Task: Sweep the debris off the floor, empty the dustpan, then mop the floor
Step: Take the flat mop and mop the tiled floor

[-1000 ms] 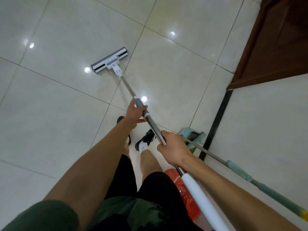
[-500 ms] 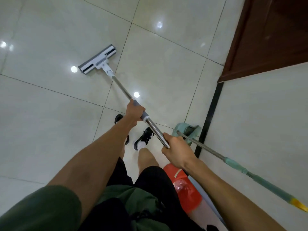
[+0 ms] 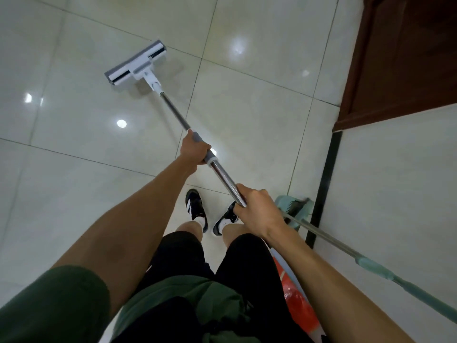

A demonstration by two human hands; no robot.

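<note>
White-and-grey flat mop head [image 3: 135,66] lies on the glossy pale tiled floor [image 3: 74,184], steel pole [image 3: 173,111] slanting back to the person. Left hand [image 3: 194,151] clenched round the grey collar, right hand [image 3: 259,210] clenched round the pole nearer the body. Teal dustpan and broom [image 3: 300,210] stand against the wall; red bag [image 3: 298,308] just beside the right leg.

We couldn't see the mop pole [image 3: 223,178] past the right hand [image 3: 259,212], which covered it. Beside that hand, the dustpan [image 3: 300,211] was half hidden, its handle [image 3: 376,268] cut by the frame edge. The red object [image 3: 298,305] below was unidentifiable.
</note>
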